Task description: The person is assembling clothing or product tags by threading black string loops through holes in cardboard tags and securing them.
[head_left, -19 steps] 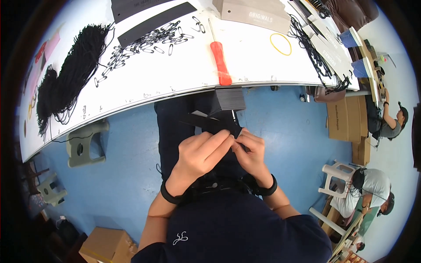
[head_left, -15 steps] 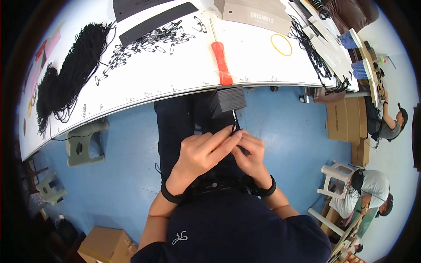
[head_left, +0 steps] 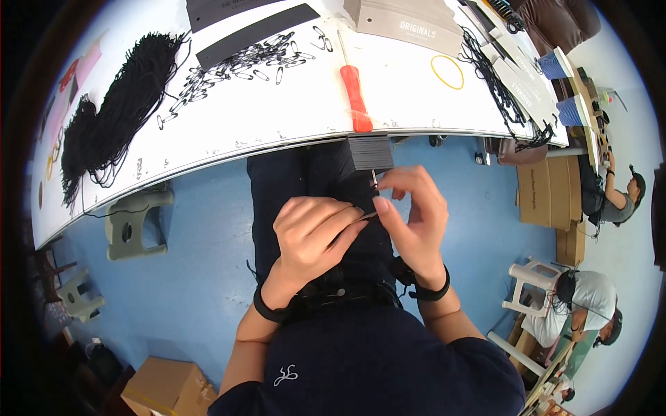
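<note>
My left hand (head_left: 309, 232) pinches a thin, flat, greyish piece (head_left: 368, 216) like a tag between thumb and fingers; most of it is hidden. Beside it, my right hand (head_left: 421, 211) has thumb and forefinger curved and apart, the forefinger close to the lower end of a thin metal rod (head_left: 374, 177). That rod sticks out below a stack of dark cards (head_left: 370, 154) at the table's front edge. Just above the stack, a red-handled screwdriver (head_left: 356, 100) lies on the white table (head_left: 277, 111), its shaft pointing away from me.
Safety pins (head_left: 250, 61) lie scattered beside a bundle of black cords (head_left: 128, 104). Dark cards (head_left: 257, 33), beige cards (head_left: 409, 26), a yellow rubber band (head_left: 447, 72) and more black cords (head_left: 496, 83) are farther back. A stool (head_left: 139, 225) stands left; people work at right.
My hands, close together before, have separated. The right hand has moved up and right toward the rod, its fingers spreading. A thin flat piece now shows in my left fingers.
</note>
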Demonstrator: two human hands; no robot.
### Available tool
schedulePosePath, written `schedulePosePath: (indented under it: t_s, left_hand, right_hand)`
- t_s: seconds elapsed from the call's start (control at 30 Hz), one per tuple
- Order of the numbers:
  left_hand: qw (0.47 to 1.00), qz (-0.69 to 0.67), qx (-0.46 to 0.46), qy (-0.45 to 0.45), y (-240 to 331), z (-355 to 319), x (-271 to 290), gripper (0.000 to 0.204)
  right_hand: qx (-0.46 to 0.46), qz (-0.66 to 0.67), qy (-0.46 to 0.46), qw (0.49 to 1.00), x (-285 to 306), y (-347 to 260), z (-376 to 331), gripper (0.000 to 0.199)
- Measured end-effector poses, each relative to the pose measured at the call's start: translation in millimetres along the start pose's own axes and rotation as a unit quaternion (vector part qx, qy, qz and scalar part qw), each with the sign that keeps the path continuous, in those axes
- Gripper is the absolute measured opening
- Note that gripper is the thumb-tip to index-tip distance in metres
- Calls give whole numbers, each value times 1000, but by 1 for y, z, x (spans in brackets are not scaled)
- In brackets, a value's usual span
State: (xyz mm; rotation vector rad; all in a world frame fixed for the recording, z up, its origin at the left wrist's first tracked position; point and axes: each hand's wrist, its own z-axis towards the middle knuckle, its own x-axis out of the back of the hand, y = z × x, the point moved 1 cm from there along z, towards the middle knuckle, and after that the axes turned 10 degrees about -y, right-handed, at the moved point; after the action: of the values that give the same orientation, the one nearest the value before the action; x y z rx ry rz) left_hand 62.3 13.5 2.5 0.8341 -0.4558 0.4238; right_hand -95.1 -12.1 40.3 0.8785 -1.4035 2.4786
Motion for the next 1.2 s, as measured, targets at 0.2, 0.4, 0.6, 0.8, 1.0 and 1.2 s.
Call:
schedulePosePath:
  t_s: [0.2, 0.4, 0.6, 0.8, 1.0, 1.2]
  left_hand:
    - [992, -123, 16, -26, -2, -3, -1, 18]
    - [928, -361, 62, -65, -11, -10, 3, 12]
    - [830, -520, 165, -118, -10, -13, 4, 6]
    - [825, -512, 199, -133, -11, -11, 0, 9]
    - [821, -511, 221, -128, -12, -11, -2, 11]
    - [824, -497, 242, -128, -10, -9, -5, 8]
  right_hand:
    - [-73, 304, -38, 949, -4, 2, 6, 7]
    - [-91, 359, -20, 929, 7, 1, -1, 6]
    - [-117, 582, -94, 799, 7, 5, -10, 6]
    - [-127, 464, -211, 851, 18, -4, -9, 26]
    - [-26, 71, -247, 966, 14, -3, -12, 23]
    - [45, -28, -135, 989, 8, 2, -14, 23]
